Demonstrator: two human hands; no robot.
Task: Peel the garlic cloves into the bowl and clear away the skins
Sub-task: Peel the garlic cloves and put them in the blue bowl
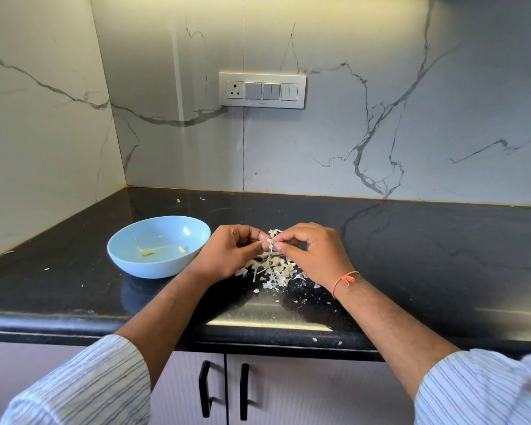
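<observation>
- The left hand (232, 251) and the right hand (310, 253) are meeting fingertip to fingertip above the black desk (411, 256), both pinching one garlic clove (269, 242) between them.
- Each grip is grasping the clove; the clove itself is mostly hiding behind the fingers, so it is probably only part-peeled.
- A pile of skins (273, 269) is lying on the desk just below the hands, with stray flakes scattering toward the front edge.
- The blue bowl (159, 245) is sitting just beside the left hand, holding a few pale peeled pieces.
- The clove is looking small, light and firm, likely slippery once bare; holding it by its ends should suit.
- The skins are appearing papery and brittle, best gathered by sweeping.
</observation>
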